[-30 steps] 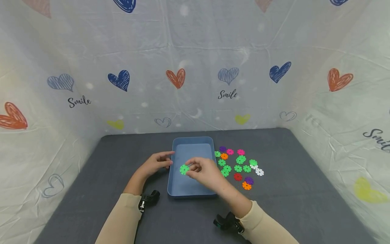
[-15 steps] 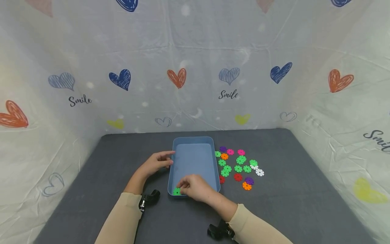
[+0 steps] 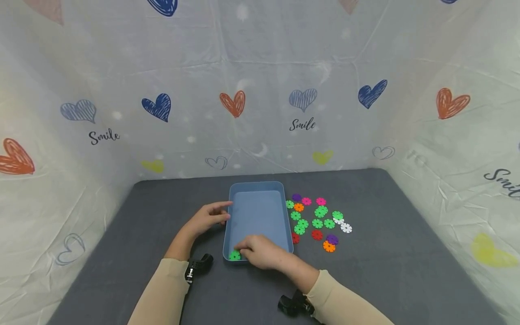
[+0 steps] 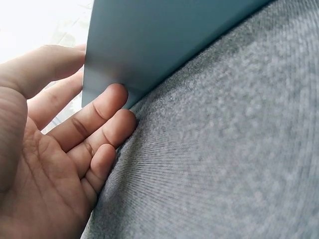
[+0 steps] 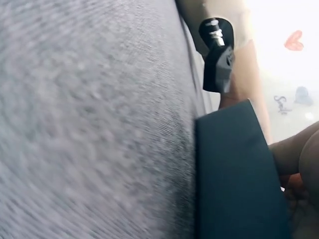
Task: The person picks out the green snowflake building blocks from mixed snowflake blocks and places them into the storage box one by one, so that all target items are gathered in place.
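A blue tray [image 3: 256,185] sits mid-table on the grey mat. My left hand [image 3: 211,217] rests against its left wall, fingers nearly straight; in the left wrist view those fingers [image 4: 99,124] touch the tray's outer wall [image 4: 164,40]. My right hand [image 3: 260,253] is inside the tray's near left corner, its fingertips holding a green toothed disc [image 3: 234,255] down at the tray floor. In the right wrist view the tray's wall [image 5: 234,174] shows dark, with part of the right hand [image 5: 301,159] at the frame's edge; the disc is hidden there.
Several loose toothed discs lie right of the tray: green ones [image 3: 318,216], a white one [image 3: 346,228], an orange one [image 3: 329,246], a red one [image 3: 317,234]. Heart-printed sheets wall in the grey mat [image 3: 386,262] on three sides.
A second ago my right hand held the green disc above the tray's middle; it has since brought it down into the near left corner. The left hand has stayed put.
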The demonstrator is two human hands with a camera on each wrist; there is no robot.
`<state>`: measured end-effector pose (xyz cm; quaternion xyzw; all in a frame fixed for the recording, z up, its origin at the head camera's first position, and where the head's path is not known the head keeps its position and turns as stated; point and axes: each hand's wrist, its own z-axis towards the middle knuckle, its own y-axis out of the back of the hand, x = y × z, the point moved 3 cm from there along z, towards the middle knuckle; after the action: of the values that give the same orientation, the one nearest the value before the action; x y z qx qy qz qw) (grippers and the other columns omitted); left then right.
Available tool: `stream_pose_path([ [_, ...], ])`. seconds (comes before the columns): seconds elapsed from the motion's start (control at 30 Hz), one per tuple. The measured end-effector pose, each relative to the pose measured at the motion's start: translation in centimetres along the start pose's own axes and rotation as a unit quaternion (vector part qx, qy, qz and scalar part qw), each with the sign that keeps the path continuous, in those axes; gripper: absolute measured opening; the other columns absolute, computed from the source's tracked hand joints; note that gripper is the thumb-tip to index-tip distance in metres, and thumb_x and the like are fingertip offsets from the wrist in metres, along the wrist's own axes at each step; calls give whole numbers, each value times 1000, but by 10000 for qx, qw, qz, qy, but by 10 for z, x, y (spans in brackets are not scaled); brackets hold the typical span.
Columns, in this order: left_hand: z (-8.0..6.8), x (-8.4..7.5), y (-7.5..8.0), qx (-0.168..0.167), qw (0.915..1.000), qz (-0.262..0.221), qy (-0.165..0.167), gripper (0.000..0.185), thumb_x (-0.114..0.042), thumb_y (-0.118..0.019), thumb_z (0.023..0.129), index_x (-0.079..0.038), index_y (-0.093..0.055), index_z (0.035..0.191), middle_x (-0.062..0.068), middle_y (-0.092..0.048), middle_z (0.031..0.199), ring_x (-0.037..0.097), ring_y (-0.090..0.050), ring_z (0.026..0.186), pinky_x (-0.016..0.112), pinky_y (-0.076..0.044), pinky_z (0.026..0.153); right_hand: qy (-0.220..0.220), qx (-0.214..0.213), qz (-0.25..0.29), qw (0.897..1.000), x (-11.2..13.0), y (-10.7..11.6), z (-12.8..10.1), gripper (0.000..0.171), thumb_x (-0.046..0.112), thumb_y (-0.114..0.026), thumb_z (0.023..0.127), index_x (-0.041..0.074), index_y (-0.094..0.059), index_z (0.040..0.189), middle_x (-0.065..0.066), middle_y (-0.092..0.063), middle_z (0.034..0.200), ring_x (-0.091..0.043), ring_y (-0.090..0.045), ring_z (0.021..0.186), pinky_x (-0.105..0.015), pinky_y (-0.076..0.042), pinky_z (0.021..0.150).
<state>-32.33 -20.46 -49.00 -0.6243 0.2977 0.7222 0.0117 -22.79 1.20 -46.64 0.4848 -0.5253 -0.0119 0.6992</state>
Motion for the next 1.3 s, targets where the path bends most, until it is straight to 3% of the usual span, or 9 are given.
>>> stream_pose_path([
  [0.13, -1, -1, 0, -24, 10000, -8, -23, 54, -16, -69, 101, 1, -51, 149, 9, -67, 96, 25, -63, 85, 41, -50, 86, 84, 193, -54, 9998, 2, 6, -2, 27, 10, -58, 105, 5, -73, 127, -1, -72, 122, -8, -62, 110, -30, -49, 94],
  [0.37, 0, -1, -1, -40, 10000, 2, -3, 54, -16, -69, 101, 2, -51, 149, 8, -67, 96, 24, -63, 84, 40, -51, 85, 294, 99, 311, 9990, 0, 35, -7, 33, 15, -57, 106, 3, -66, 136, -9, -68, 131, -18, -66, 110, -37, -52, 93],
  [0.57, 3, -1, -2, -109, 9999, 6, 38, 53, -14, -70, 100, 1, -52, 148, 8, -67, 94, 24, -63, 83, 40, -51, 84, 253, -1258, 380, 9910, -20, 77, -12, 29, 16, -60, 105, 6, -70, 130, -6, -71, 122, -23, -67, 108, -40, -54, 90],
  [0.73, 2, 1, -1, -119, 9999, 22, 63, 53, -16, -70, 100, 1, -53, 148, 8, -66, 95, 24, -62, 84, 40, -50, 84, -429, -2674, 452, 9616, -53, 107, -16, 24, 16, -63, 103, 8, -74, 123, -3, -74, 110, -22, -68, 100, -38, -54, 77],
  [0.87, 2, 2, 0, -151, 9998, 46, 95, 53, -16, -70, 100, 0, -53, 148, 8, -66, 95, 25, -62, 84, 39, -50, 84, -1026, -2998, -351, 9478, -81, 118, -15, 27, 15, -65, 100, 4, -73, 124, -11, -70, 114, -29, -66, 104, -45, -54, 83],
  [0.97, 2, 4, 0, -207, 9997, 74, 103, 54, -15, -71, 99, 0, -54, 147, 9, -65, 95, 25, -62, 84, 39, -50, 84, -1415, -2651, -1538, 9413, -100, 115, -9, 33, 18, -69, 98, 4, -72, 127, -18, -64, 124, -38, -59, 114, -52, -50, 91],
  [1.07, 2, 5, 0, -236, 9996, 110, 104, 54, -16, -71, 99, 1, -54, 147, 9, -65, 95, 25, -62, 84, 40, -50, 85, -1665, -2306, -2467, 9264, -115, 109, -3, 39, 25, -70, 97, 6, -70, 131, -23, -57, 132, -44, -49, 124, -58, -44, 97],
  [1.17, 2, 5, 0, -217, 9996, 102, 122, 54, -16, -71, 99, 1, -53, 148, 9, -66, 95, 24, -62, 84, 38, -50, 84, -1768, -2277, -2840, 9145, -124, 107, -2, 40, 31, -70, 98, 10, -71, 132, -23, -53, 137, -45, -42, 129, -60, -38, 101],
  [1.3, 3, 4, -1, -197, 9997, 69, 158, 54, -16, -71, 100, 0, -53, 148, 8, -66, 96, 23, -63, 83, 37, -51, 83, -1751, -2457, -2896, 9084, -129, 107, -4, 36, 34, -72, 97, 15, -74, 127, -23, -52, 140, -44, -38, 132, -61, -35, 102],
])
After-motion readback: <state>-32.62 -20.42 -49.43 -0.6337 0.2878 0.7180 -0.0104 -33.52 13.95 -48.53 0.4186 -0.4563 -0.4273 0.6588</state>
